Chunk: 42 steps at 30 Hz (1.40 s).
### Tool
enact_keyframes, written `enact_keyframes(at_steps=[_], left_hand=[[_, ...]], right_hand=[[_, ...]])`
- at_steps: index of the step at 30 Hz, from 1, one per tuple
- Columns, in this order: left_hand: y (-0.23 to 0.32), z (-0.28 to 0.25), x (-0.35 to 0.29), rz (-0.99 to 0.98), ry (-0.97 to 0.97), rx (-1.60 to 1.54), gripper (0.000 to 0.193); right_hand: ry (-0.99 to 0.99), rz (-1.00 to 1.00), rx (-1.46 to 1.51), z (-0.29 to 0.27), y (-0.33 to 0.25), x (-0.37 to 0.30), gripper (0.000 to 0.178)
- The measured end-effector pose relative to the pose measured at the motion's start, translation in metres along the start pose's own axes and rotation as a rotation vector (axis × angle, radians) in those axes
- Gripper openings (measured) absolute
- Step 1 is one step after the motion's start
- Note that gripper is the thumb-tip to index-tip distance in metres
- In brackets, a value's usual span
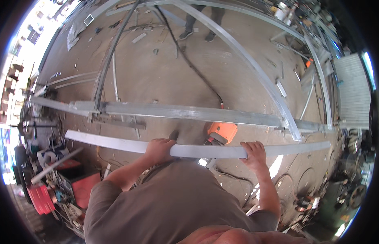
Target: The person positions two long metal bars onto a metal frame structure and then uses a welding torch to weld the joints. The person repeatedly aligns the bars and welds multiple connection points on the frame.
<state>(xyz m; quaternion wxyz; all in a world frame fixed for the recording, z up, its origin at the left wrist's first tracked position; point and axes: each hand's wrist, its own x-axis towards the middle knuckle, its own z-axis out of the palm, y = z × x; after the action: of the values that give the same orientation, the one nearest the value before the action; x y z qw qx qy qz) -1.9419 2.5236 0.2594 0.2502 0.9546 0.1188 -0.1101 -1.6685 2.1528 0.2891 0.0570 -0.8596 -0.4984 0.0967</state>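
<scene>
I see the person's left fingers (170, 142) and right fingers (252, 146) bent over one long pale bar (208, 152). Ahead of the fingers there is a grey beam (189, 113), and nearer to them an orange case (227, 131). Far beyond the fingers, another person's dark shoes (210, 37) stand on the floor (140, 77).
</scene>
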Motion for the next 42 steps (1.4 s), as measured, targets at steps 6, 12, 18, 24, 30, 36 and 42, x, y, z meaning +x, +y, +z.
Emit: enact_keyframes(at_steps=[6,12,18,24,30,36,42], left_hand=[[-0.007,0.020,0.010,0.104,0.078,-0.013,0.050],[-0.053,0.005,0.044,0.208,0.230,0.008,0.056],[-0.071,-0.013,0.101,0.262,0.336,-0.111,0.065],[-0.076,-0.016,0.173,0.275,0.295,-0.105,0.055],[-0.072,0.003,0.215,0.199,0.309,-0.155,0.051],[-0.067,0.014,0.240,0.182,0.319,-0.186,0.050],[-0.073,0.018,0.253,0.142,0.249,-0.158,0.053]], right_hand=[[0.031,-0.028,-0.014,0.008,0.011,-0.003,0.063],[0.098,-0.010,-0.018,-0.016,0.043,0.017,0.060],[0.061,0.091,-0.082,-0.046,0.071,0.062,0.067],[-0.007,0.212,-0.156,-0.036,0.109,0.098,0.073],[-0.119,0.267,-0.204,-0.013,0.166,0.141,0.073],[-0.181,0.339,-0.209,0.011,0.194,0.159,0.073],[-0.274,0.355,-0.203,0.022,0.195,0.172,0.067]])
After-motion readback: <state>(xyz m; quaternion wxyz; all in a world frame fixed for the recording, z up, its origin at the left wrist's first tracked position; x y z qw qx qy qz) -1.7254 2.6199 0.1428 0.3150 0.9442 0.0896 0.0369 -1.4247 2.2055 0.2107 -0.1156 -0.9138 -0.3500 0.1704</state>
